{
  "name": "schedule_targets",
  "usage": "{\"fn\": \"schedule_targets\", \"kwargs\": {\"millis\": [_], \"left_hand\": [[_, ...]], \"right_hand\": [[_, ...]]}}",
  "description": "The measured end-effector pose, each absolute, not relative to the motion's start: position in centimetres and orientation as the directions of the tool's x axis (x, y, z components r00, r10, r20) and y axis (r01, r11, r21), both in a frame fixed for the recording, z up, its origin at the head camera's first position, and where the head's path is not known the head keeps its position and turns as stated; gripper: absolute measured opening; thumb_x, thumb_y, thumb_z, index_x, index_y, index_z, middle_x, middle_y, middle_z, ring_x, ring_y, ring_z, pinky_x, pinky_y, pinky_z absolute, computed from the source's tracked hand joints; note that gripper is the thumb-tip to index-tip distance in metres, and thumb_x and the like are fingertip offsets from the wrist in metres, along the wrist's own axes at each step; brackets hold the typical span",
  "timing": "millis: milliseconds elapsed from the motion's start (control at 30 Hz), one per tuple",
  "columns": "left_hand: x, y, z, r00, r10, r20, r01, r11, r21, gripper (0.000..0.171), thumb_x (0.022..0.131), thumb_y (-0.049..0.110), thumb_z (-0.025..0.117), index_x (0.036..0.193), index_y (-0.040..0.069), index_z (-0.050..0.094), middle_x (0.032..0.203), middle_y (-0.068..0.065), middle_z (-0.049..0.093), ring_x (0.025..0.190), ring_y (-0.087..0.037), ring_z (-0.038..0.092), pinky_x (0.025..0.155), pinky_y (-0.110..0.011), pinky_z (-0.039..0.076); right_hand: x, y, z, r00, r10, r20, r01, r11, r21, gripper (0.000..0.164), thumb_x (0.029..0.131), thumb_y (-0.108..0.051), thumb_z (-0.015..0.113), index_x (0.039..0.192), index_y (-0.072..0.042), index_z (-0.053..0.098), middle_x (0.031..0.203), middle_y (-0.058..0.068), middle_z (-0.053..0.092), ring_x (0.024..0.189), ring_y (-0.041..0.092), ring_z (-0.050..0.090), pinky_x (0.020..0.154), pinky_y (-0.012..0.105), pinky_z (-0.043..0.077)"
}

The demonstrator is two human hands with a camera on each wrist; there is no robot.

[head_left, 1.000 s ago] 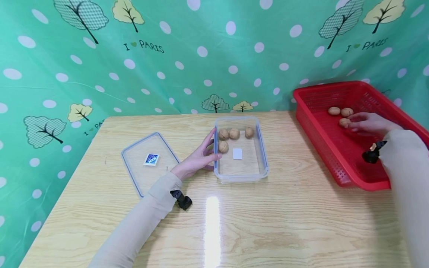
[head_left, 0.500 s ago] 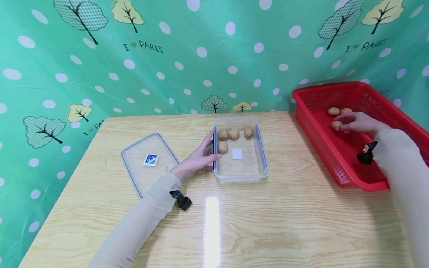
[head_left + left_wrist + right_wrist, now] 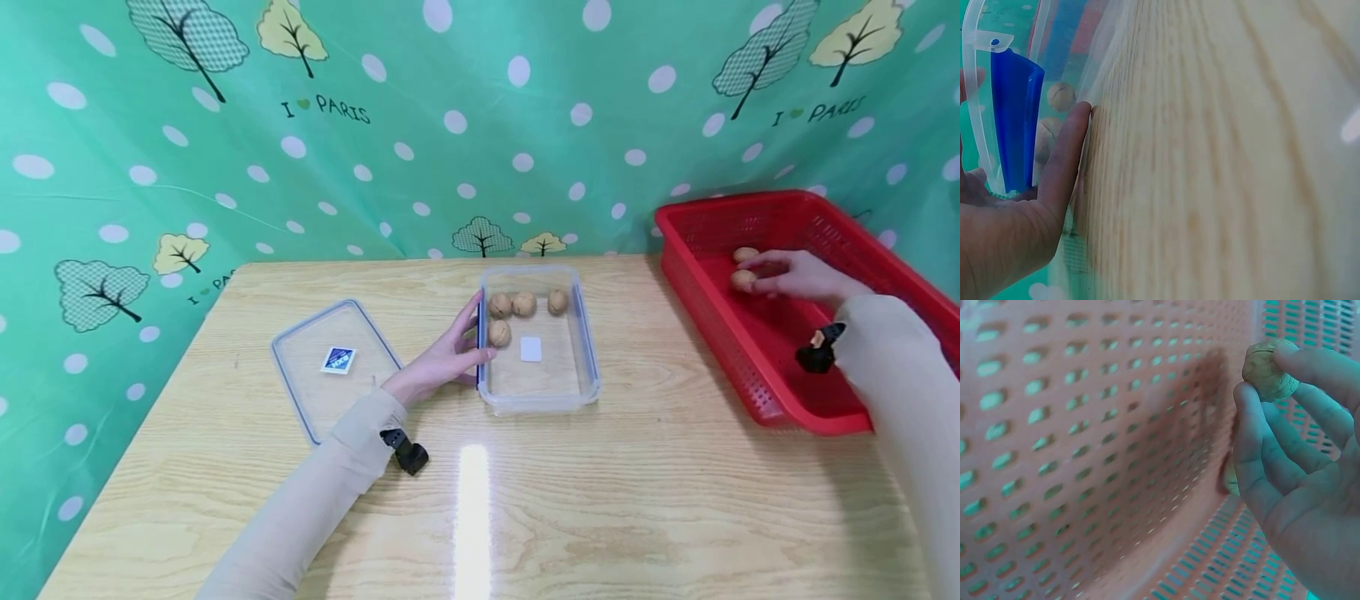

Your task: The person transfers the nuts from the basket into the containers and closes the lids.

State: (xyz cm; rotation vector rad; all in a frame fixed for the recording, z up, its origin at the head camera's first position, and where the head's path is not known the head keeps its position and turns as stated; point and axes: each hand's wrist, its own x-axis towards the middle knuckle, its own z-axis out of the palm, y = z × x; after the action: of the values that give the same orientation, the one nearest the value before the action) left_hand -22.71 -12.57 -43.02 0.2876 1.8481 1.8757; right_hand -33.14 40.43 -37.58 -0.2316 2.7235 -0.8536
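Note:
A walnut [image 3: 1267, 370] is pinched between the thumb and fingertips of my right hand [image 3: 806, 277], inside the red plastic basket [image 3: 716, 333]. Another walnut [image 3: 745, 253] lies just behind that hand in the head view. My left hand [image 3: 442, 354] grips the left side of a clear plastic food container [image 3: 542, 402], thumb over the rim. One finger [image 3: 1066, 159] lies low along its wall, beside a hanging blue latch [image 3: 1017, 119]. Inside the container several walnuts [image 3: 524, 304] sit toward the back and left, near a small white square [image 3: 531, 349].
A clear lid [image 3: 300, 379] with blue edging and a blue label [image 3: 339, 360] lies flat at left, partly under my left forearm. The basket stands at the right of the wooden table [image 3: 600, 500]. Behind hangs a green dotted cloth [image 3: 420, 150].
My right hand has moved left within the basket with the walnut, toward the basket's left wall. The left hand and the container stay in place.

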Motion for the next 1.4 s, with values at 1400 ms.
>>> {"fn": "schedule_targets", "kwargs": {"millis": [1400], "left_hand": [[-22.8, -12.4, -43.2, -0.865, 0.472, -0.172, -0.191, 0.007, 0.982, 0.090, 0.094, 0.006, 0.058, 0.151, 0.051, 0.005, 0.157, -0.016, 0.006, 0.131, -0.041, 0.034, 0.084, -0.054, 0.052]], "right_hand": [[-29.0, 35.1, -29.1, -0.963, -0.266, -0.034, -0.170, 0.704, -0.690, 0.052, 0.092, -0.023, 0.067, 0.141, -0.016, 0.049, 0.108, -0.016, 0.060, 0.093, 0.003, 0.057, 0.073, 0.014, 0.043]]}}
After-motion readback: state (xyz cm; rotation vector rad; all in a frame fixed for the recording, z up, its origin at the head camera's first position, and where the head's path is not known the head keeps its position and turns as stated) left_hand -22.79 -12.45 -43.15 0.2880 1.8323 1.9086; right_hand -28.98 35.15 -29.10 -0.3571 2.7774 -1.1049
